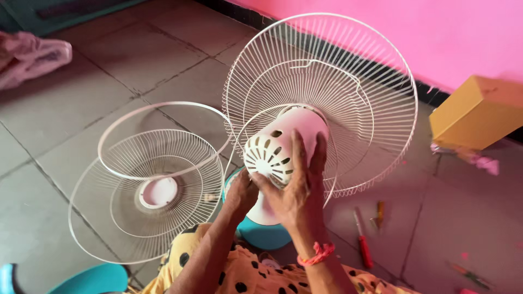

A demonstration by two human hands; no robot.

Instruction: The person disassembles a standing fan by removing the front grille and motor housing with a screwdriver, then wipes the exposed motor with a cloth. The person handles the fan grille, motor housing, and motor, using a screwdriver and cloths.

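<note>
Grey floor tiles [65, 163] run up to a pink wall [436, 32], and you work low over them. Your right hand [297, 188] wraps its fingers over the motor housing [283, 144], steadying it so the vented back faces you. Your left hand [242, 193] grips from below, fingers mostly hidden. Behind the housing the rear grille [338, 71] stands tilted up. To your left a front grille [147, 196] lies flat with a loose ring [125, 122] on it, touching. Screwdrivers [362, 239] lie right, near a yellow box [476, 111].
</note>
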